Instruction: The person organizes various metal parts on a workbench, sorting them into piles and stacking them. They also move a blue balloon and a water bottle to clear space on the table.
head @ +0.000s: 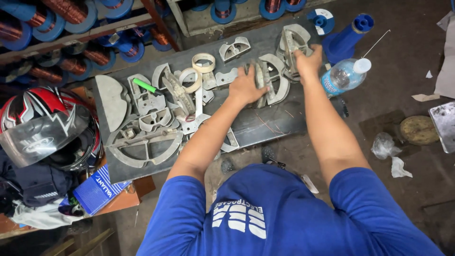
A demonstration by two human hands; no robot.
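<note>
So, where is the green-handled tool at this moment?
In the head view, the green-handled tool lies on the left part of the grey board, among metal forms, left of the tape rings.

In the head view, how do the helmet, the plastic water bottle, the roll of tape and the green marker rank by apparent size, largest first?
1. Helmet, though it sits nearer the camera.
2. Plastic water bottle.
3. Roll of tape and green marker look about alike; I would not rank them.

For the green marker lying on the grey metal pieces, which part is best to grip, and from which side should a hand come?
Grip the green marker across the middle of its barrel, coming from above. It lies flat and slanted on top of the grey metal pieces, so its upper side is free, while its underside rests on metal. Both the left hand and right hand are busy farther right.
</note>
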